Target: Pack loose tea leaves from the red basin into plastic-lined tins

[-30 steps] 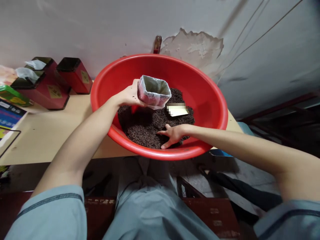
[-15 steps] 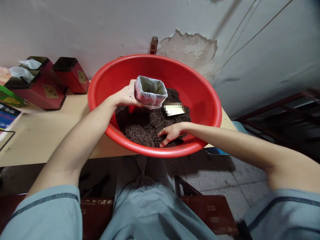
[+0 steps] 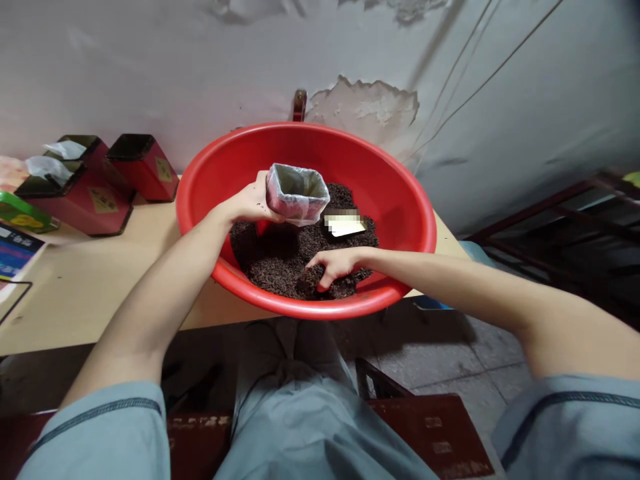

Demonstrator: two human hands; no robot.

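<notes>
A wide red plastic basin (image 3: 400, 193) holds a heap of dark brown loose bits that look like tea leaves (image 3: 273, 267). My left hand (image 3: 253, 199) grips a box-shaped tin lined with a clear plastic bag (image 3: 299, 195) by its left side, above the heap. The tin is tilted with its mouth toward me, and no leaves show in the visible part of its inside. Down in the heap, my right hand (image 3: 336, 265) curls around a clump of the leaves, thumb apart, fingertips partly hidden. Just beyond it, a pale card-like piece (image 3: 346, 225) rests on the leaves, partly blurred out.
The basin sits on a light wooden table (image 3: 100, 273) against a peeling wall. At the left stand several pink-red tins (image 3: 145, 170), some with plastic liners sticking out. A green packet (image 3: 23, 212) and a blue printed item (image 3: 17, 250) lie nearby. A dark red bench (image 3: 430, 427) is below.
My right hand has closed further around the leaves, with a clump now inside its curl. My left hand still holds the tin over the basin. The view has shifted slightly.
</notes>
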